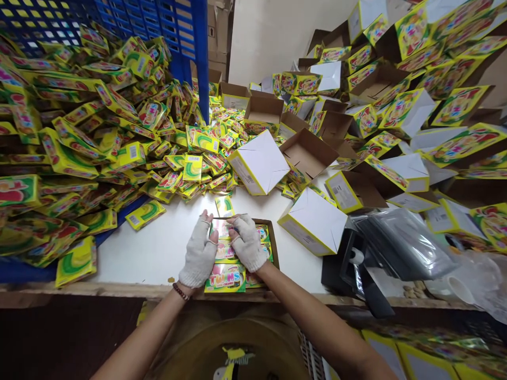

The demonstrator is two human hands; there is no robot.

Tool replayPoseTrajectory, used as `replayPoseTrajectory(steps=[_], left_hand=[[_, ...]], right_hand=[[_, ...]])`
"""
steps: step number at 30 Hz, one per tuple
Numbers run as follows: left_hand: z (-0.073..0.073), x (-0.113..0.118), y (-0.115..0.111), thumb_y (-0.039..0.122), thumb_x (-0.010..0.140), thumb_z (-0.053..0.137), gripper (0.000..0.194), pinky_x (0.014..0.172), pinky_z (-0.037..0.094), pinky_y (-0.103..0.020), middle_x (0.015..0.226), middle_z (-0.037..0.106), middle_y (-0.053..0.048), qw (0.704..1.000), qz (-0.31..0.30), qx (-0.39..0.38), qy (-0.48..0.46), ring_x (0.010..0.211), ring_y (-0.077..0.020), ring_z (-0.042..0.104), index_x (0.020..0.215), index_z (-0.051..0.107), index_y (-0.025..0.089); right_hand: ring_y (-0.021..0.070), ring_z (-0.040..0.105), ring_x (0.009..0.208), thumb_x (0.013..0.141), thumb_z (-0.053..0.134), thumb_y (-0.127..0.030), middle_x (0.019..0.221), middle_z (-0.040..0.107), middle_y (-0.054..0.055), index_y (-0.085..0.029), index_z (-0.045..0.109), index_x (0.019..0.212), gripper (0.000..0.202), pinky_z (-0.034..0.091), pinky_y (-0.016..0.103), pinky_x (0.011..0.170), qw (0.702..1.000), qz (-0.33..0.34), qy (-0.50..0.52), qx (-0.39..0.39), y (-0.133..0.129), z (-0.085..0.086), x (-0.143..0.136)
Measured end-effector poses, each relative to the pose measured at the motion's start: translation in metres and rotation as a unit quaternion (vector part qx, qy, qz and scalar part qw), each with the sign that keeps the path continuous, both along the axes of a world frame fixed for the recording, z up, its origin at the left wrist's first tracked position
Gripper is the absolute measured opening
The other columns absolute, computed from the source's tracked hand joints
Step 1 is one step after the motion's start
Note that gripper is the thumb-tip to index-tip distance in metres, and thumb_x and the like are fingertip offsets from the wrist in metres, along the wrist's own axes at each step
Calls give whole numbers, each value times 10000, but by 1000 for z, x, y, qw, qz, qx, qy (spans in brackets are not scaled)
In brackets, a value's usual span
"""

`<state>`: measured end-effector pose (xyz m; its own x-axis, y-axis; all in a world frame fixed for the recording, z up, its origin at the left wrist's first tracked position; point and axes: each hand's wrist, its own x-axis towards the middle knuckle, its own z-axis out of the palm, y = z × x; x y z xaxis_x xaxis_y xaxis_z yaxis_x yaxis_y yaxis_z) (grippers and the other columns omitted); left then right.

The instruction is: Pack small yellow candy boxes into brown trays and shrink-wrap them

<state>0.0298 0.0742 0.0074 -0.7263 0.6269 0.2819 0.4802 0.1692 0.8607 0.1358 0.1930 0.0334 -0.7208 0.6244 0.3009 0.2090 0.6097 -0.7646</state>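
Both my hands wear white fingerless knit gloves. In front of me at the table's edge lies an open carton (276, 253) with brown inner walls, holding small yellow-green packs printed TWINS. My left hand (198, 253) is at the carton's left side, its fingers along the edge and its thumb over the upper left pack (220, 230). From the right, my right hand (247, 244) bends its fingers and thumb over the same pack. Nearest me, another TWINS pack (225, 278) lies face up at the lower left. The right hand hides part of the contents.
A blue crate (200, 58) lies at left, with a big heap of packs (119, 116) spilling onto the white table (146, 258). Open cartons (309, 153) pile up at right. A black tape dispenser (344, 264) and clear plastic bags (407, 237) sit at front right.
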Motion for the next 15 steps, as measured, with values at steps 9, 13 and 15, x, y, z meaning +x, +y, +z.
replayPoseTrajectory(steps=[9, 13, 15], left_hand=[[-16, 7, -8, 524, 970, 328, 584, 1066, 490, -438, 1383, 608, -100, 981, -80, -32, -174, 1290, -246, 562, 1449, 464, 218], [2, -57, -17, 475, 884, 448, 544, 1089, 443, -451, 1371, 592, -153, 986, -30, -156, -41, 1300, -287, 531, 1309, 567, 158], [11, -99, -31, 409, 821, 496, 469, 1085, 408, -498, 1307, 593, -200, 956, 67, -266, 102, 1292, -342, 505, 1177, 621, 132]], right_hand=[[305, 196, 1515, 973, 416, -454, 1559, 349, 181, -149, 226, 1567, 694, 256, 550, 1204, 996, -8, -79, -44, -38, -20, 32], [292, 293, 1483, 985, 402, -459, 1552, 377, 162, -176, 209, 1581, 688, 280, 528, 1204, 995, -1, -74, -61, -41, -19, 30], [278, 408, 1417, 986, 409, -450, 1509, 438, 155, -190, 223, 1579, 674, 337, 494, 1182, 995, -15, -52, -84, -42, -18, 30]])
